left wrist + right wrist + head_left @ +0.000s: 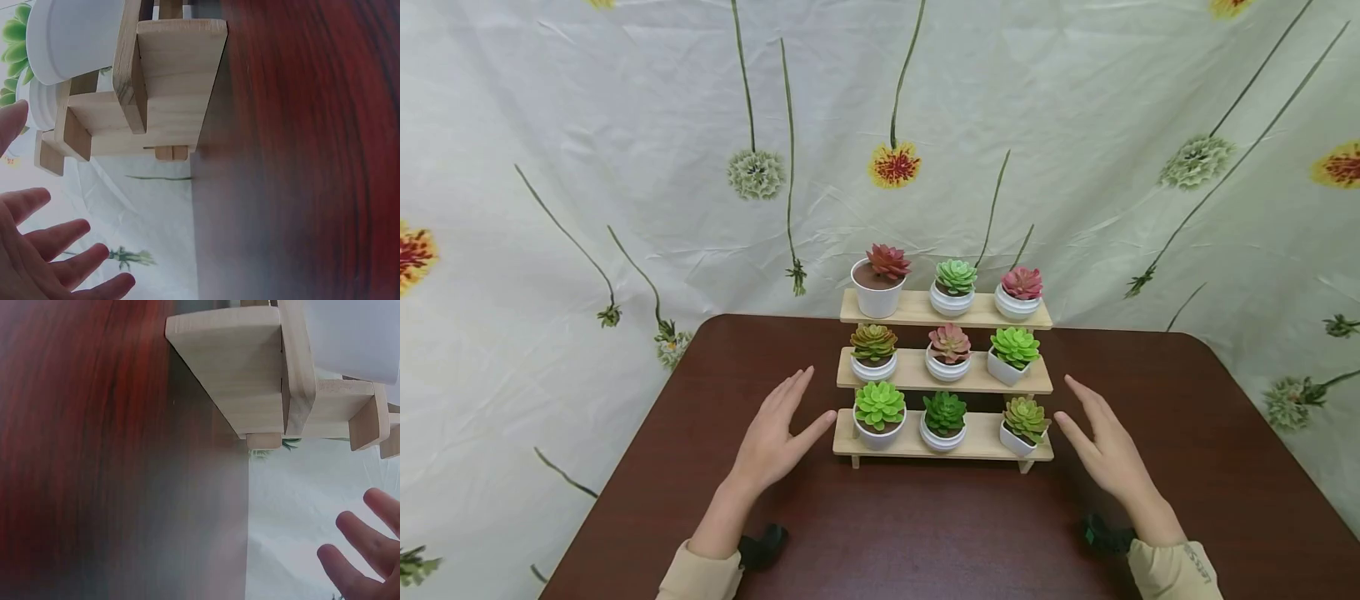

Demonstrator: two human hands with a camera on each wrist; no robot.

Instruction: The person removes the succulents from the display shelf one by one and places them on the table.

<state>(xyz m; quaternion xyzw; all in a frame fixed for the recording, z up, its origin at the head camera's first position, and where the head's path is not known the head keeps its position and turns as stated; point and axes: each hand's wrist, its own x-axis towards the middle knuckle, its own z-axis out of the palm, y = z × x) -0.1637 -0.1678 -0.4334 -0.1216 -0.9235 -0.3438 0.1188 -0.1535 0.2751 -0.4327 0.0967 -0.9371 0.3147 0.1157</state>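
A three-tier light wooden stand holds several small potted succulents in white pots, three on each shelf. On the bottom shelf sit a bright green succulent, a dark green one and an olive one. My left hand is beside the stand's left end, fingers straight and thumb spread, holding nothing. Mirroring it, my right hand is off the right end with straight fingers and nothing in it. The left wrist view shows the stand's side panel; the right wrist view shows the opposite side panel.
The stand rests toward the back of a dark reddish-brown table with rounded far corners. Behind it hangs a white cloth printed with flowers and stems. A dark wrist strap is on the left wrist, another strap on the right.
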